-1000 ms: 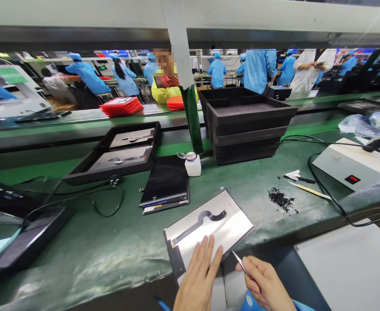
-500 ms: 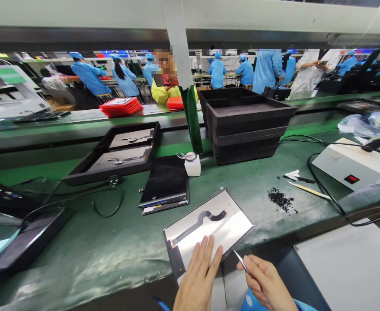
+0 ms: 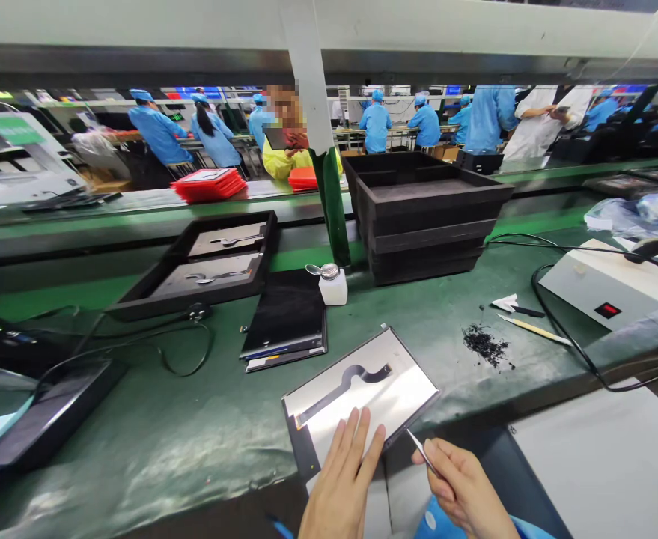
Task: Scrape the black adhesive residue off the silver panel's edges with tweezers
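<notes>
A display panel (image 3: 385, 389) lies back side up at the front edge of the green bench, partly overhanging it. A dark ribbon cable (image 3: 344, 383) curves across its silvery back. My left hand (image 3: 344, 471) rests flat on the panel's near part, fingers stretched out. My right hand (image 3: 457, 479) pinches a pair of pointed metal tweezers (image 3: 423, 448). The tip of the tweezers is at the panel's near right edge; whether it grips anything there cannot be made out. My left hand hides the panel's near corner.
Black scraps (image 3: 484, 344), a yellow-handled tool (image 3: 534, 329) and a grey box with a red display (image 3: 609, 296) are at right. Behind stand a white dispenser bottle (image 3: 334, 287), stacked dark panels (image 3: 287, 314), black trays (image 3: 427, 232) and a tray of panels (image 3: 194, 262).
My right hand and the tweezers have shifted slightly to the right along the panel's edge. My left hand and the panel stay nearly in place.
</notes>
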Demonstrator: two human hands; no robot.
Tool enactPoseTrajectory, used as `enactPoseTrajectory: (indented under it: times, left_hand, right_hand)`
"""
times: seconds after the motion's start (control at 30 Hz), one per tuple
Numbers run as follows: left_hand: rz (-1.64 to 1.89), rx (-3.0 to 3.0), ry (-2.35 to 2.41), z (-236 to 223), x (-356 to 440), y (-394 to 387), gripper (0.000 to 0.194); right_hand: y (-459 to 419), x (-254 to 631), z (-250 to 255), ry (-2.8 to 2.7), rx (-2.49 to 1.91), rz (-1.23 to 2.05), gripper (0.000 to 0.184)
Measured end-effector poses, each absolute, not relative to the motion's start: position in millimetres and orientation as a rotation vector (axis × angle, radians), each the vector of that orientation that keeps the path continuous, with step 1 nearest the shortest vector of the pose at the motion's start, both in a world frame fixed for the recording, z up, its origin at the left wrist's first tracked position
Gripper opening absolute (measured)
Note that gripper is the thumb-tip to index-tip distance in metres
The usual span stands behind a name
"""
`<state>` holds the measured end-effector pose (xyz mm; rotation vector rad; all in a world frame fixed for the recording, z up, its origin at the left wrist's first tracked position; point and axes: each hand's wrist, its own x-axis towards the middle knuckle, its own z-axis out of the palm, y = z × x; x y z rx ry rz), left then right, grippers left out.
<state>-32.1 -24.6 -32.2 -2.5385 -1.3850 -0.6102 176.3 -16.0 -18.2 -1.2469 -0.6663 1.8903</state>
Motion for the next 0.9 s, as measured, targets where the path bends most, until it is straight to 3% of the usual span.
enactPoseTrajectory:
  times: [0.9]
  left_hand:
    - [-0.584,-2.538,-1.270,-39.2,-40.9,-18.4,0.080]
  right_hand:
    - [-10.7,181.5,-29.8,-0.646,-1.236,1.845,0.066]
